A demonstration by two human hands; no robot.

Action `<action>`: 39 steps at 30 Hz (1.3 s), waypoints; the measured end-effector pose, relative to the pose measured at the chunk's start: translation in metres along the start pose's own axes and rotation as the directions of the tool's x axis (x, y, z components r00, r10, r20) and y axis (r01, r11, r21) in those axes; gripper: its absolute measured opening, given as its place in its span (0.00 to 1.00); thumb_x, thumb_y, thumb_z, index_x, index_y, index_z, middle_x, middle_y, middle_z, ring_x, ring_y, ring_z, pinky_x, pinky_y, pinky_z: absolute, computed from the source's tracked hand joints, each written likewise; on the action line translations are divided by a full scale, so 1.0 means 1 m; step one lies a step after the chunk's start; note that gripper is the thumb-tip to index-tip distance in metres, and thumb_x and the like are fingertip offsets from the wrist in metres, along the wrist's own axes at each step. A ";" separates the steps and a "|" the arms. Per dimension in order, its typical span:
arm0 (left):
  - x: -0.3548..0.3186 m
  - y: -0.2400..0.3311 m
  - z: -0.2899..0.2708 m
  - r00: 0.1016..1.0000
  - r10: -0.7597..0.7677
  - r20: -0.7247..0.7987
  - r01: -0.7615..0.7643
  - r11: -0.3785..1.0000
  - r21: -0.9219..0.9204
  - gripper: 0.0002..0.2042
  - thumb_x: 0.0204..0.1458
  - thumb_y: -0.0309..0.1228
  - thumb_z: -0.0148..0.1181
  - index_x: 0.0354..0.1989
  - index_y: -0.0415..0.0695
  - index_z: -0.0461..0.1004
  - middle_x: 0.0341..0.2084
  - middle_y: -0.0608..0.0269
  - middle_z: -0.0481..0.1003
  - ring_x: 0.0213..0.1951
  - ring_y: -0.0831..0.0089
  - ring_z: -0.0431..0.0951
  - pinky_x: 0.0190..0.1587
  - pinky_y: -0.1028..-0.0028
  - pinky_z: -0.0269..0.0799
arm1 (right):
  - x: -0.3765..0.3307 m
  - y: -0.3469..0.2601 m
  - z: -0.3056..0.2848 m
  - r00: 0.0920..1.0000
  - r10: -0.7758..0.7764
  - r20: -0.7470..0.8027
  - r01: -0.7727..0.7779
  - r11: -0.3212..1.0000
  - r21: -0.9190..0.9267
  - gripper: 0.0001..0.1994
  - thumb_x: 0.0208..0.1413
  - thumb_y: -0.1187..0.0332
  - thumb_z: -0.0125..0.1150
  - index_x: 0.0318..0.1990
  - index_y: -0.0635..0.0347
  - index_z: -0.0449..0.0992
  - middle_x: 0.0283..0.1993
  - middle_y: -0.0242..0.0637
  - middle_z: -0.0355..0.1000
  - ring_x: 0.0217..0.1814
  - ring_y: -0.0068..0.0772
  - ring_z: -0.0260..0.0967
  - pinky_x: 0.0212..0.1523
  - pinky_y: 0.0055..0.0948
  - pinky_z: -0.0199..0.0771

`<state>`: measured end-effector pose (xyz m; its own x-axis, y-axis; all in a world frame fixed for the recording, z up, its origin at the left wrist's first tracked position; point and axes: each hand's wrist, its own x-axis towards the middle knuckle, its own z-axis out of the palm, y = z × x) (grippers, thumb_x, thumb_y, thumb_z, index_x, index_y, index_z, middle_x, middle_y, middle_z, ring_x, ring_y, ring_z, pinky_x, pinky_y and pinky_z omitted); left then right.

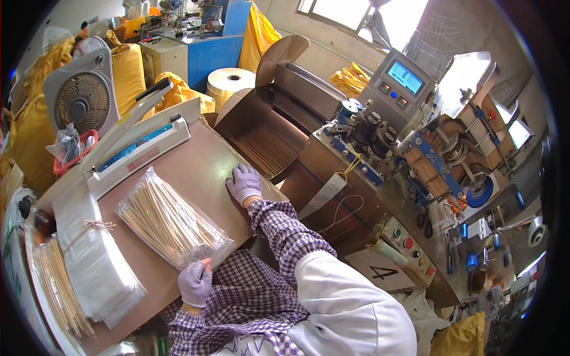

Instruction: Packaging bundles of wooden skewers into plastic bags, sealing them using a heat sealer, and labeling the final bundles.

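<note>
white long sleeve (350, 296), covered toward the wrist by a purple-and-white checked oversleeve (294, 240), leads to the person's right hand (243, 183) in a lilac knit glove, its grip open, palm down on the flat brown worktop (202, 154). over to the left, the left hand (195, 283), gloved alike, has its grip pinched on the near end of a clear plastic bag (219, 245) of slim pale wooden sticks (166, 216), which lies on the worktop beside a string-tied stack of clear plastic sleeves (104, 267).
</note>
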<state>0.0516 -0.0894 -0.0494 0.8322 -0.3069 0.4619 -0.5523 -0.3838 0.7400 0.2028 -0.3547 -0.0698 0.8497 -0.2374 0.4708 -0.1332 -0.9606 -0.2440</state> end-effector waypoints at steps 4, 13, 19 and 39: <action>0.000 0.000 0.001 1.000 0.001 -0.010 -0.001 1.000 0.006 0.05 0.45 0.27 0.56 0.31 0.41 0.74 0.22 0.53 0.73 0.26 0.57 0.74 0.29 0.67 0.69 | 0.000 -0.001 -0.001 1.000 -0.002 -0.004 0.002 1.000 0.000 0.17 0.42 0.57 0.55 0.36 0.60 0.71 0.45 0.42 0.66 0.52 0.43 0.59 0.51 0.40 0.58; 0.001 0.003 0.000 1.000 -0.001 -0.006 0.001 1.000 0.022 0.05 0.45 0.27 0.56 0.30 0.40 0.74 0.22 0.54 0.73 0.26 0.58 0.74 0.28 0.67 0.69 | 0.001 0.002 0.002 1.000 -0.011 -0.017 0.011 1.000 0.013 0.16 0.42 0.58 0.56 0.35 0.60 0.71 0.44 0.42 0.66 0.51 0.44 0.60 0.51 0.40 0.58; 0.001 0.004 0.000 1.000 -0.023 -0.001 0.023 1.000 0.005 0.05 0.46 0.27 0.56 0.30 0.40 0.75 0.23 0.53 0.73 0.26 0.58 0.74 0.29 0.68 0.69 | 0.001 0.000 0.000 1.000 -0.012 -0.012 0.012 1.000 0.018 0.16 0.42 0.58 0.57 0.35 0.60 0.71 0.44 0.42 0.66 0.51 0.44 0.60 0.50 0.40 0.59; 0.001 0.002 0.001 1.000 0.018 -0.018 -0.018 1.000 0.019 0.05 0.47 0.28 0.55 0.30 0.41 0.74 0.22 0.54 0.73 0.25 0.59 0.73 0.28 0.67 0.68 | 0.000 0.000 0.001 1.000 -0.006 -0.022 0.006 1.000 0.019 0.16 0.42 0.58 0.56 0.35 0.60 0.71 0.44 0.42 0.66 0.51 0.44 0.60 0.51 0.40 0.58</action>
<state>0.0511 -0.0913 -0.0482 0.8226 -0.2984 0.4841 -0.5682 -0.3945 0.7222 0.2033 -0.3549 -0.0703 0.8390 -0.2351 0.4908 -0.1184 -0.9591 -0.2571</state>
